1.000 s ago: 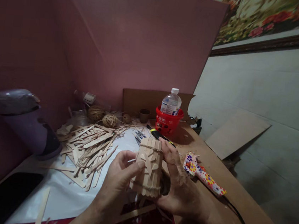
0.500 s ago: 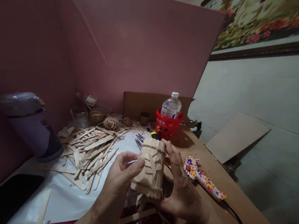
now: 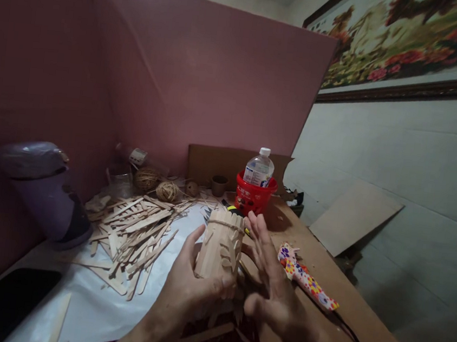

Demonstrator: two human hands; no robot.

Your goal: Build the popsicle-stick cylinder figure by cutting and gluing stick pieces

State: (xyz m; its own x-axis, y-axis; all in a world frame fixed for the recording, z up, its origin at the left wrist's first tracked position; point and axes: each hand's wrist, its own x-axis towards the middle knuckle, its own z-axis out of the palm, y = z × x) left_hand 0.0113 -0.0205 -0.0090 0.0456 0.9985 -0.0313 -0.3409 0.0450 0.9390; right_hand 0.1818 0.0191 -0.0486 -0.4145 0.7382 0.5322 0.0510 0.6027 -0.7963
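Observation:
A pot made of upright craft sticks (image 3: 220,246) stands nearly upright between my hands, with twine round its upper part and small leaf-shaped wood pieces on its side. My left hand (image 3: 192,284) grips it from the left, the thumb across its lower front. On the other side my right hand (image 3: 269,284) is open, fingers stretched out and thumb apart, close beside the pot; whether its fingertips touch the pot I cannot tell. Behind the pot lies a yellow-and-black tool (image 3: 233,209), partly hidden.
Loose craft sticks (image 3: 140,232) are heaped on a white sheet (image 3: 115,314). Twine balls (image 3: 167,190), a small brown pot (image 3: 219,185) and a red bucket (image 3: 252,198) with a bottle stand behind. At right lies a flower-patterned corded tool (image 3: 307,280); at left, a purple tumbler (image 3: 45,201) and dark phone-like slab (image 3: 6,300).
The pot has turned, so its leaf pieces face further right. My right hand has let go and spread its fingers; my left thumb has moved down to the pot's lower front.

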